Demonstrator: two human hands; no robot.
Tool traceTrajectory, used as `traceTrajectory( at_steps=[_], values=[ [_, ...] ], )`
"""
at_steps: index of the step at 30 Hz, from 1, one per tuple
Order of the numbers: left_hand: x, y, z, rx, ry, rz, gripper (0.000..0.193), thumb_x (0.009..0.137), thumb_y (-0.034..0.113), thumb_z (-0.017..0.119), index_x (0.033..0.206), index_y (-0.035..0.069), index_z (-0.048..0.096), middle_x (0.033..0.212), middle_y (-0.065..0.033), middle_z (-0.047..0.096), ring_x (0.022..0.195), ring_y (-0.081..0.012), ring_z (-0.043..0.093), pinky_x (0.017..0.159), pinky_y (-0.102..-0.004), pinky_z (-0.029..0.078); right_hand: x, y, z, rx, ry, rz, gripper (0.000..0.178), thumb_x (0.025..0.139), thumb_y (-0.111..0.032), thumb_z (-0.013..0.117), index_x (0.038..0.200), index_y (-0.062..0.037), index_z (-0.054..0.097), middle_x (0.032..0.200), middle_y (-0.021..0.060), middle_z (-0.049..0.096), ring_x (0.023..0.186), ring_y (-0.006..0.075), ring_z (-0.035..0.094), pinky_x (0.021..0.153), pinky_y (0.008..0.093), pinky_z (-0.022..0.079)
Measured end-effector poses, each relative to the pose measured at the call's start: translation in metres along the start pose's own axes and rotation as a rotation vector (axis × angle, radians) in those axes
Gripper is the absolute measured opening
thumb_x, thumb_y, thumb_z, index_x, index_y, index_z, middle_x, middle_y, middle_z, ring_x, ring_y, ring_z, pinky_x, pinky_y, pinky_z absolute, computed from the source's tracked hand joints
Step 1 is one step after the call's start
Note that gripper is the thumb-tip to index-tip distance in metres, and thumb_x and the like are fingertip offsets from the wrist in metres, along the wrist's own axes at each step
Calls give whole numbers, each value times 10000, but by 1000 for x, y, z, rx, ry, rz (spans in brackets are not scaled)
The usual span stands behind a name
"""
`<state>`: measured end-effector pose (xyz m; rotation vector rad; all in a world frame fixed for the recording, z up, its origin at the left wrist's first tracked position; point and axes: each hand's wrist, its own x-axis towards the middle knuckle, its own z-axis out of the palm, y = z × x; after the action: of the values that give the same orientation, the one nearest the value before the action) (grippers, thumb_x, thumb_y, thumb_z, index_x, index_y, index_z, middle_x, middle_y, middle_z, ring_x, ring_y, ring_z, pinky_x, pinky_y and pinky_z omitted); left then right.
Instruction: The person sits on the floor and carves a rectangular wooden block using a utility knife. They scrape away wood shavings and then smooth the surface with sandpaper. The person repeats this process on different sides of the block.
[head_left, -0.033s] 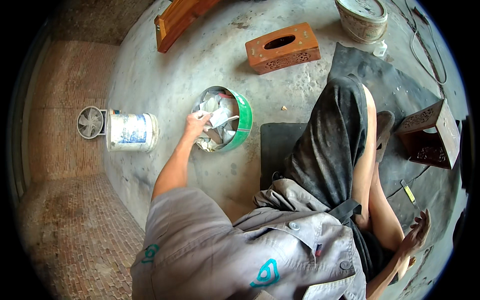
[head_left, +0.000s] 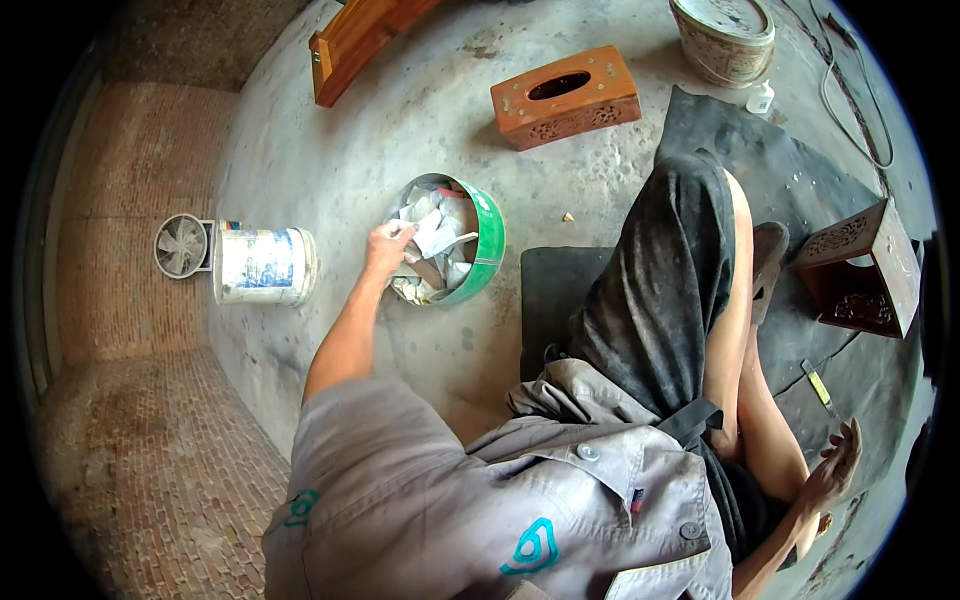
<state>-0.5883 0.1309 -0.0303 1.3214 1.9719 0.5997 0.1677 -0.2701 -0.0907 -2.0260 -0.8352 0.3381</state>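
Note:
At the left, my left hand (head_left: 390, 246) reaches over a green round tub (head_left: 488, 245). Thumb and fingers are pinched together at the near edge of a white scrap of paper (head_left: 434, 236); the exact contact is partly hidden by the fingers. Several crumpled white, grey and brownish scraps fill the tub beneath. Far to the right, my right hand (head_left: 838, 465) is open and holds nothing, its fingers stretched out beside my bent leg. A yellow-handled cutter knife (head_left: 819, 387) lies on the dark sheet just beyond it.
A brown wooden tissue box (head_left: 565, 98) with carved sides sits ahead. Another carved box (head_left: 862, 268) stands at the right on the black sheet (head_left: 760, 165). A white bucket (head_left: 265, 265), a fan (head_left: 181, 246), a lidded pail (head_left: 724, 45) and a wooden piece (head_left: 355, 45) stand around.
My left hand has shifted slightly to the left, and the white scrap at its fingers has moved a little with it. My right hand stays where it was.

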Motion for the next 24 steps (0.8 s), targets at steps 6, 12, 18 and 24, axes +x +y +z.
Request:
traceTrajectory(
  at_steps=[6,12,18,24],
  values=[
    [16,29,-32,-324,272,65,171,1055,77,624,1065,-93,610,963,-152,674,812,-237,737,714,-373,712,-3,18,-2,38,-25,-21,388,1131,-53,460,1484,-107,611,1287,48,692,976,101,603,772,248,474],
    [-12,137,-2,-528,121,262,147,1091,103,567,1108,-43,569,1033,-144,689,928,-273,748,920,-423,666,-10,-8,13,82,11,18,356,1139,-146,487,1463,-85,622,1285,48,707,1004,103,627,757,230,466],
    [-135,287,163,-980,-386,331,124,1110,127,539,1097,5,552,1109,-140,705,966,-270,760,953,-448,659,27,-200,100,686,-544,60,591,1060,-313,628,1557,-39,466,1466,108,571,1187,171,599,883,308,524],
    [-243,310,292,-999,-979,109,84,1102,115,547,1111,65,614,1170,-112,729,1044,-240,749,996,-454,642,31,-207,125,1467,-768,340,732,1012,-491,714,1513,-29,448,1370,109,593,946,152,635,682,297,586]
  ],
)
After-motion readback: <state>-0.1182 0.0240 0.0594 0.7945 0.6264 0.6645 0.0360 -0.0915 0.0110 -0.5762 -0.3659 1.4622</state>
